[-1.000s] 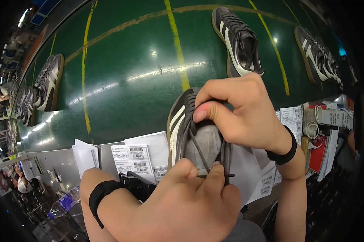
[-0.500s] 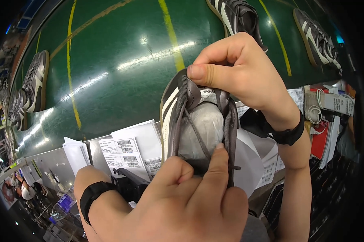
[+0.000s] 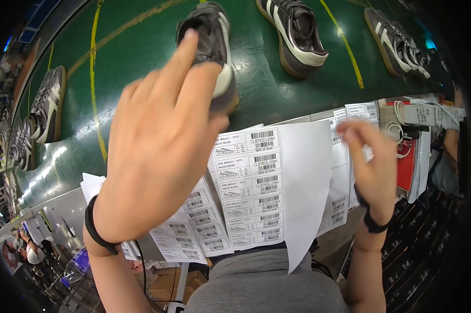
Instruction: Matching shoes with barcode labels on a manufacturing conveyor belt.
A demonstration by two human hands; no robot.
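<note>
A dark grey sneaker [image 3: 222, 86] with white stripes and a white heel patch sits on the green belt, beyond the label sheets. My left hand [image 3: 157, 135] reaches over it, a finger stretched across its opening and the thumb apart near the heel. I see no firm grip on the shoe. Lower right, my right hand [image 3: 374, 167] hangs beside the papers, slightly blurred, with its fingers loosely apart and nothing visible in them. Sheets of barcode labels [image 3: 248, 190] lie in front of me, a blank white sheet [image 3: 303, 182] curling over their right side.
Another grey sneaker [image 3: 295, 36] stands on the green belt [image 3: 136, 120], with more shoes at its far right [image 3: 395, 41] and left [image 3: 50, 104]. Yellow lines cross the belt. At right are a red folder [image 3: 405, 172] and a coiled white cable [image 3: 397, 130]; a bottle [image 3: 76, 268] is lower left.
The sneaker held before me now rests farther away on the belt. My left hand has moved forward with it; my right hand has let go and dropped back right. The label sheets are uncovered.
</note>
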